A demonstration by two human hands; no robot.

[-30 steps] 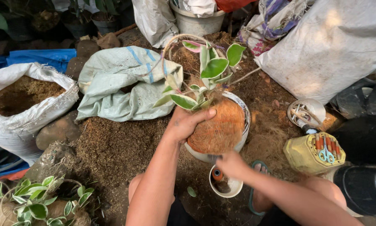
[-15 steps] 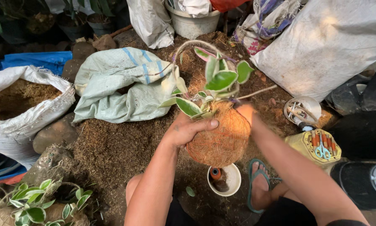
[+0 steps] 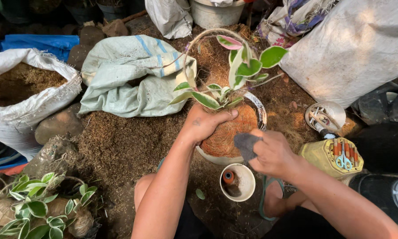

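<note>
My left hand (image 3: 206,123) grips the top of a round brown coconut-fibre ball (image 3: 226,137) that carries a plant with green and pink variegated leaves (image 3: 243,71). The ball rests in a white bowl (image 3: 261,113) on the fibre-strewn ground. My right hand (image 3: 272,153) is beside the ball on its right and pinches a small dark grey piece of cloth (image 3: 246,145) against it. A thin wire hoop arches over the plant.
A small white cup (image 3: 239,189) with an orange spool inside stands below the bowl. A yellow container (image 3: 329,157) with scissors lies right. Open sack of fibre (image 3: 26,95) at left, folded sack (image 3: 128,75) behind, another leafy fibre ball (image 3: 39,212) at lower left.
The fibre ball was lifted out of the bowl, then set back into it. My right hand moved from the cup to the ball's right side and now holds a grey cloth.
</note>
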